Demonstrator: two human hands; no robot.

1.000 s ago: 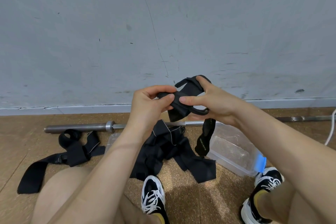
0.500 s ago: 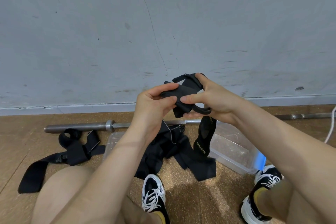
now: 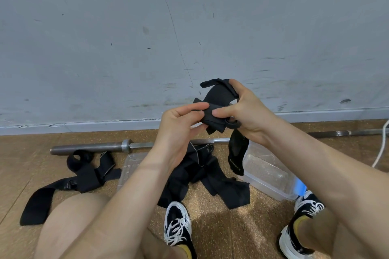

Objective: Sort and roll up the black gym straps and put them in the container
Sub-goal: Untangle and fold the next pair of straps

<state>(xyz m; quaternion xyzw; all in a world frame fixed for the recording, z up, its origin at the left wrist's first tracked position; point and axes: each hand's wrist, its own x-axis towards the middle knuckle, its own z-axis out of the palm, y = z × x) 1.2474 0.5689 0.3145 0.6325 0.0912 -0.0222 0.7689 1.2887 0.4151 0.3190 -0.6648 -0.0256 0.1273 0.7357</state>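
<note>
- Nearest the camera, two bare knees and two black-and-white sneakers point(image 3: 177, 225) rest on the cork-patterned floor point(image 3: 221, 235).
- Just beyond the left sneaker, a heap of loose black straps point(image 3: 210, 181) lies on the floor, partly hidden by the left forearm.
- Off to the left lies a separate black strap point(image 3: 63, 183), one end looped, its long flat tail running toward the left knee.
- A clear plastic container point(image 3: 267, 176) sits on the floor to the right of the heap; a clear lid point(image 3: 131, 166) lies flat on the heap's left side.
- Above the heap, both hands hold one black gym strap point(image 3: 219, 99) in the air.
- The left hand point(image 3: 179, 124) pinches a folded part of it between thumb and fingers.
- The right hand point(image 3: 246, 111) is clamped on the other side, thumb pressed to the fold; a printed tail hangs below it over the container's edge.
- Further back, a steel barbell point(image 3: 101, 147) lies along the floor beside the grey wall point(image 3: 189, 27).
</note>
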